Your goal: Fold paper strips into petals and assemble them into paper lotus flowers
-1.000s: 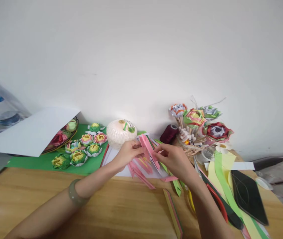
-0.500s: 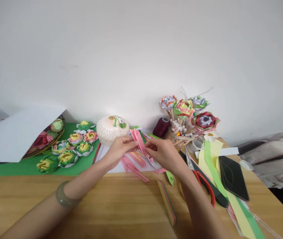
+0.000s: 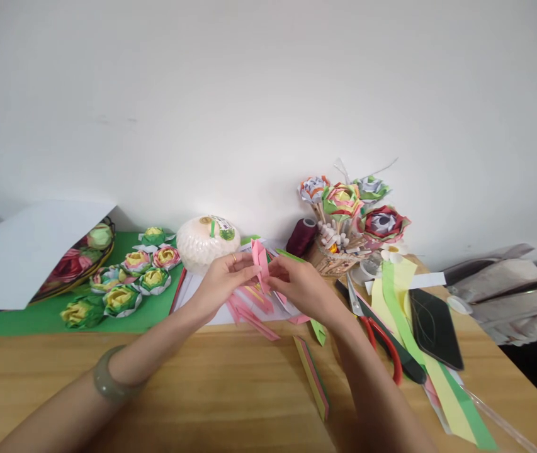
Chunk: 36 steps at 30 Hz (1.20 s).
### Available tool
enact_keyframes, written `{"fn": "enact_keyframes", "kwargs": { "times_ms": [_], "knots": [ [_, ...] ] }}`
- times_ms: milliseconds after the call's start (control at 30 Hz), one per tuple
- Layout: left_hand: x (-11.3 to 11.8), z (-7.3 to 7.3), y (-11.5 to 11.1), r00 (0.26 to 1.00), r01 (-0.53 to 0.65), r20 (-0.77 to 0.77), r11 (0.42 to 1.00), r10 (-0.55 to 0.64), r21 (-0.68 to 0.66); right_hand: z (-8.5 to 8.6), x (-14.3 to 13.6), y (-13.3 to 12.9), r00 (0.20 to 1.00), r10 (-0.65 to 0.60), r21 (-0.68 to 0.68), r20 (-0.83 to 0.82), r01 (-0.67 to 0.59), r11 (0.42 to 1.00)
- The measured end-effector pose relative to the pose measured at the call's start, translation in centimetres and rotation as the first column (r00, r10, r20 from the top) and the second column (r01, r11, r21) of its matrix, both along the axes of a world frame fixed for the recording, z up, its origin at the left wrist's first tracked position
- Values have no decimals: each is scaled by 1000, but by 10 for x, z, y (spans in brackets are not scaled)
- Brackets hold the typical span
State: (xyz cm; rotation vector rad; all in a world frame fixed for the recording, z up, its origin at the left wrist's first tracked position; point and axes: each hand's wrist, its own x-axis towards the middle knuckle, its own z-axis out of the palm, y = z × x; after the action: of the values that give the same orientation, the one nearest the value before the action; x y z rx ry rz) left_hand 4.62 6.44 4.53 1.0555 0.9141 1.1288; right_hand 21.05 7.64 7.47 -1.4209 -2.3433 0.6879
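Between my hands, above the paper pile, is a folded pink paper piece (image 3: 260, 258), standing roughly upright. My left hand (image 3: 223, 277) pinches it from the left side, thumb in front. On the other side, my right hand (image 3: 299, 283) has its bent fingers on the piece's right edge; its fingertips are partly hidden. Below lie more folded pink paper strips (image 3: 252, 318) on white sheets. A green folded piece (image 3: 318, 332) pokes out under my right wrist. A stack of narrow coloured paper strips (image 3: 312, 377) lies nearer to me on the wooden table.
Finished paper flowers (image 3: 121, 300) sit on green card at left, beside a basket (image 3: 107, 251) partly under a white sheet. A round white package (image 3: 208, 242), maroon thread spool (image 3: 302, 236) and flower-filled basket (image 3: 344, 261) line the wall. Red-handled scissors (image 3: 384, 346) and a phone (image 3: 437, 328) lie right.
The pink piece has turned more upright between my hands. My right hand's fingers have shifted slightly along its right edge. The whole view has moved a little, so things sit further left.
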Motion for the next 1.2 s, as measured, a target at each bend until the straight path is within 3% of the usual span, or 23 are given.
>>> {"fn": "enact_keyframes", "kwargs": {
  "times_ms": [133,300,500,667,900,1200],
  "knots": [
    [1,2,-3,1000,16,-8,1000,-15,11,1,1,0,998,67,-64,-2,-67,996],
    [3,-1,-4,999,26,-33,999,-25,20,0,-5,-4,999,-7,11,53,6,1000],
    [-1,-3,0,994,-105,-10,994,105,18,-2,-3,0,998,12,30,68,-14,999],
    [-3,0,1,984,-178,4,984,178,4,-20,-3,10,977,14,37,214,-23,999],
    [-5,4,-1,989,-147,-14,989,147,8,-43,-19,4,891,40,-3,451,-43,999],
    [-7,4,0,988,-148,-44,989,148,20,-35,-10,7,848,0,33,530,-21,999]
  ]
}}
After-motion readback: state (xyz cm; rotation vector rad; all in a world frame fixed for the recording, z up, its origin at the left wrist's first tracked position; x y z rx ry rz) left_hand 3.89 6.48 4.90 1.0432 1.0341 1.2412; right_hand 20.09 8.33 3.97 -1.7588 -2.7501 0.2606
